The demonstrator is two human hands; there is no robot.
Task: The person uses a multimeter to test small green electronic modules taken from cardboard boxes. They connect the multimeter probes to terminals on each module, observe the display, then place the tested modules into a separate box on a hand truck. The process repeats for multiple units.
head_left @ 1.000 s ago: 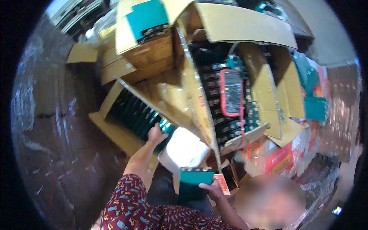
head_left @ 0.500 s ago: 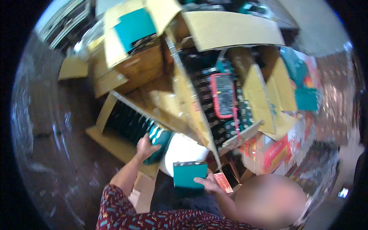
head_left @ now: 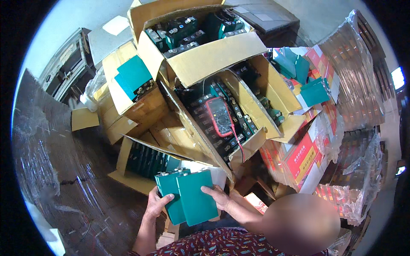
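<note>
In front of my body, two teal prismatic battery cells are held upright side by side, partly overlapping. My left hand (head_left: 157, 204) grips the left battery cell (head_left: 169, 187) by its edge, thumb on the front. The right battery cell (head_left: 197, 200) stands slightly nearer, with my right hand (head_left: 218, 197) closed around its right edge. Their terminals point up. Just behind is a small open carton (head_left: 132, 178) with a row of similar cells. Beyond it, a red multimeter (head_left: 219, 116) lies on cells inside a large carton (head_left: 200, 138).
Another open carton (head_left: 209, 64) of cells stands at the back. More teal cells (head_left: 136, 74) sit on a box at left, and others (head_left: 315, 91) lie on red-and-white cartons (head_left: 305, 158) at right. Plastic-wrapped stacks (head_left: 350, 77) border the right. A blurred patch covers the lower right.
My left hand has come out of the small carton with a battery cell and brought it beside the one in my right hand. The view has shifted.
</note>
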